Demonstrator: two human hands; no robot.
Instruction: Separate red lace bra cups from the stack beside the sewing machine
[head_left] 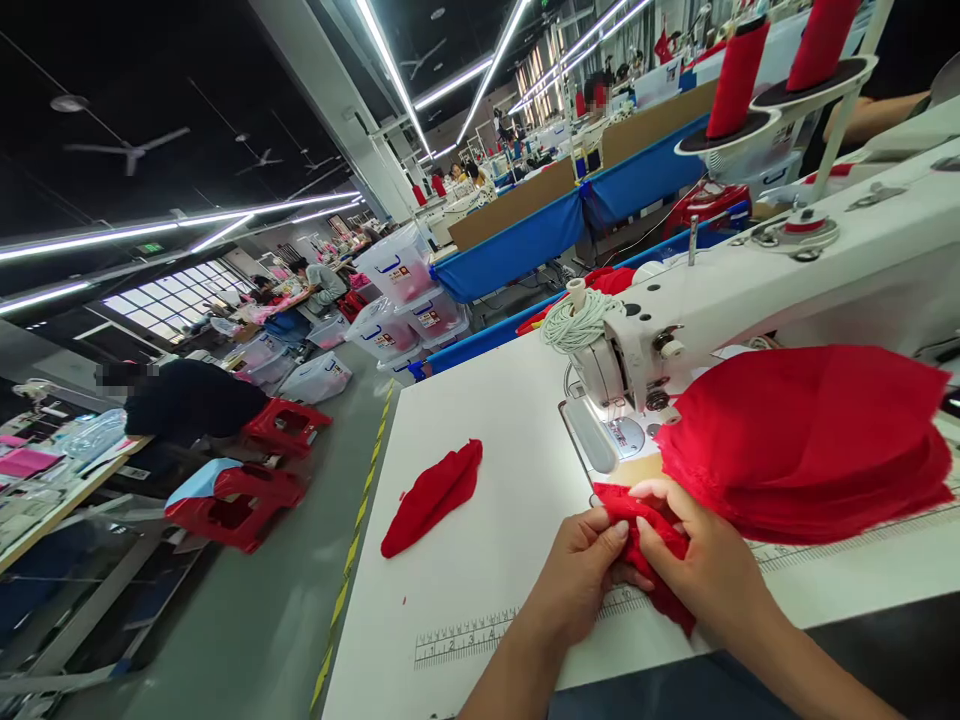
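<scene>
Both hands pinch one small piece of red fabric (660, 545) over the front of the sewing table. My left hand (574, 575) has thumb and fingers closed on its left side; my right hand (701, 550) grips it from the right and top. The fabric is folded and partly hidden by the fingers. Just beyond it stands the white sewing machine (630, 350), its needle area lit. To the right lies a stack of red fabric pieces (810, 440), close to my right hand. Another folded red piece (435, 497) rests alone on the left of the tabletop.
A printed ruler strip (465, 637) runs along the table's front edge. Coiled pale cord (581, 318) hangs on the machine head, and red thread cones (739, 80) stand behind. Left are red stools (236, 505), clear plastic bins (394, 262) and a person in dark clothes (191, 400).
</scene>
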